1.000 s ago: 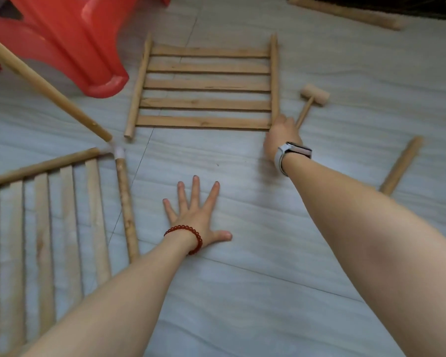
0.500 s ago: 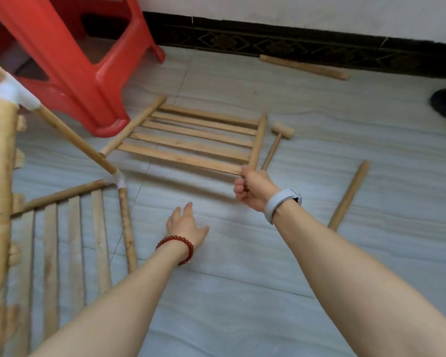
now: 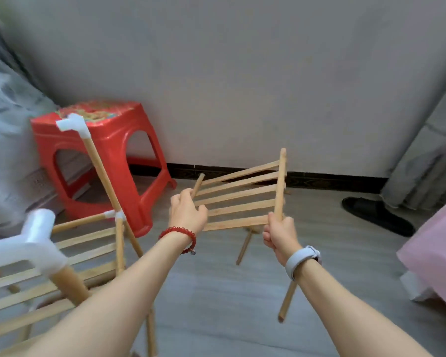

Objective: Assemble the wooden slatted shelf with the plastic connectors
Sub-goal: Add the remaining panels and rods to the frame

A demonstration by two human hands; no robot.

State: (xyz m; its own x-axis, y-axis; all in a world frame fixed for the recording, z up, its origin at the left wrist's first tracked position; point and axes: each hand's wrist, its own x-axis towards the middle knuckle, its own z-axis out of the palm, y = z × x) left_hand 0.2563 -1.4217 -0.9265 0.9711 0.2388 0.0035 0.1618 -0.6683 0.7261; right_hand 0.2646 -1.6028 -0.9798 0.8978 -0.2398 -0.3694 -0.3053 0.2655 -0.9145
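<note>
left hand (image 3: 188, 211) curled, right hand (image 3: 278, 231) seemingly fisted

Soft even daylight, faint shadows, motion blur at left, wide-angle edge distortion

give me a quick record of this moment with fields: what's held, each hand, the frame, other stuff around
held: slatted panel, lifted off the floor, tilted
left hand: left hand grips the panel's left rail
right hand: right hand grips the lower end of the right rail
frame: partly built shelf frame at left, white plastic connectors on its posts
loose parts: dowel on the floor below the right wrist
nearby: red stool by the wall, black slipper at right
</note>
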